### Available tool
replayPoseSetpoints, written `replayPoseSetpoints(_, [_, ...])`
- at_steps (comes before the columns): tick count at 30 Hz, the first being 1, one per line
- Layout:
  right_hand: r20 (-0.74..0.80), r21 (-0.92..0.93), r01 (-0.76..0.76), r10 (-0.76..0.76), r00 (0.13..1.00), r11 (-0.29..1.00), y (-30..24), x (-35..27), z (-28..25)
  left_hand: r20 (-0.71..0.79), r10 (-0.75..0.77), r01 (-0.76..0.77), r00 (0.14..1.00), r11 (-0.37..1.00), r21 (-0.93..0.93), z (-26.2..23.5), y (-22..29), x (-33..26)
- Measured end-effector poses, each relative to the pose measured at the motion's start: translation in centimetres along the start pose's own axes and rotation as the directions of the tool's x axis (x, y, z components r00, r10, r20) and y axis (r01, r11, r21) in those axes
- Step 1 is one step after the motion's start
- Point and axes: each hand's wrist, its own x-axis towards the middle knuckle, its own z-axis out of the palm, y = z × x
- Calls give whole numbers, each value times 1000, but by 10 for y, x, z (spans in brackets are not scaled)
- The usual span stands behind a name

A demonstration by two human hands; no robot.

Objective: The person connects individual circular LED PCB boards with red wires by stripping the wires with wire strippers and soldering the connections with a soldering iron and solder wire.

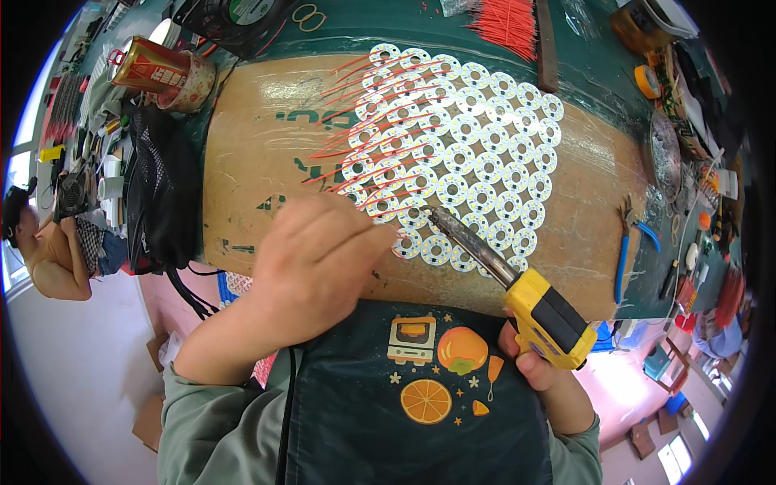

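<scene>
My right hand point(533, 364) is wrapped around the yellow and black handle of a soldering gun point(550, 319). Its metal tip reaches up and left to a sheet of round white LED boards point(482, 196), each with a hole in its middle. My left hand point(319, 255) is closed in a pinch over the sheet's near left edge. A short bit of red wire point(402, 236) shows at its fingertips, against a board in the nearest row. Thin red wires point(343, 133) run out leftward from the boards in the left columns.
Under the boards lies a brown cardboard sheet point(259, 121). A bundle of red wires point(508, 24) and a dark bar point(546, 48) lie beyond. Blue-handled pliers point(626, 242) are at right. At left stand a red-gold can point(149, 69) and a black bag point(166, 178). Another person point(61, 250) sits far left.
</scene>
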Motion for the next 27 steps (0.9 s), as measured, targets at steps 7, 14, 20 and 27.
replayPoseSetpoints(7, [-9,18,-98,98,995,995,-3,-7,-1,25,-38,38,999,999,-13,36,-5,-9])
replayPoseSetpoints(14, [-61,76,-202,207,976,976,-12,-6,5,20,-25,25,999,999,-27,37,-4,-7])
replayPoseSetpoints(20, [-69,44,-219,221,973,975,-17,-2,7,35,-34,35,999,999,-20,38,-4,-7])
replayPoseSetpoints(27, [-11,-14,-161,161,987,987,-5,-3,2,48,-44,44,998,999,-11,37,-3,-6])
